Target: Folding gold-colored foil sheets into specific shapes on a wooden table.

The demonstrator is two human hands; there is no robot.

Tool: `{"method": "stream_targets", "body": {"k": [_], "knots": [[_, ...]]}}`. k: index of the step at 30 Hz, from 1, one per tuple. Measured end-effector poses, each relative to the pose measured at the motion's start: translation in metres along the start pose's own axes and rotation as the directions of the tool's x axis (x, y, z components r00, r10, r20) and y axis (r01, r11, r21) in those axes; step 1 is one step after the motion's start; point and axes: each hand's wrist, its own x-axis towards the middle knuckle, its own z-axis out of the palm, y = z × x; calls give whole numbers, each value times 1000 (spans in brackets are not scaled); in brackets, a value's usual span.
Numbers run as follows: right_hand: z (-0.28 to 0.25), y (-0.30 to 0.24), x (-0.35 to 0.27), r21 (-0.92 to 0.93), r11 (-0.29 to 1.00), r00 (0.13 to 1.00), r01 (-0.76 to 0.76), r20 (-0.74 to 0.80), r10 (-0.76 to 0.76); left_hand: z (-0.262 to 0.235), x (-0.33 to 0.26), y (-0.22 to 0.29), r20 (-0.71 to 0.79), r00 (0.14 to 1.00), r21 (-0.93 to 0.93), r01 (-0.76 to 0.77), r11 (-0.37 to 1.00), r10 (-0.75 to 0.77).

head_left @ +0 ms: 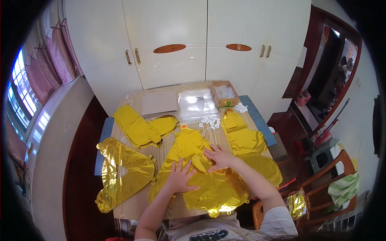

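A large flat gold foil balloon (pixel 217 193) lies across the near middle of the wooden table, wrinkled and partly folded over itself. My left hand (pixel 181 176) rests on its left part, fingers spread. Farther to the right, my right hand (pixel 218 158) lies on the same foil with its fingers stretched out, beside a raised fold. Neither hand grips anything that I can see. More flat gold foil balloons surround it: one at the far left (pixel 136 126), one at the near left (pixel 126 172) hanging past the table edge, and one at the far right (pixel 243 136).
At the table's back are a cardboard sheet (pixel 159 103), clear plastic bags (pixel 197 106), and an open cardboard box (pixel 225 95). Several small white rings (pixel 210 122) lie before the bags. A wooden chair (pixel 313 184) stands at right, with a gold foil packet (pixel 296 204) on it.
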Motion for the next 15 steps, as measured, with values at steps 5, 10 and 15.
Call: {"method": "stream_targets", "body": {"k": [5, 10, 15], "knots": [[-9, -4, 5, -57, 998, 997, -23, 73, 27, -6, -1, 2, -21, 1000, 10, -1, 1000, 1], [-11, -4, 5, -71, 997, 992, -43, 113, 51, -39, 18, 15, -132, 990, -55, 48, 997, -55], [-9, -3, 8, -48, 998, 993, -34, 107, 39, -17, 48, 26, 64, 983, 34, -177, 984, 175]]}}
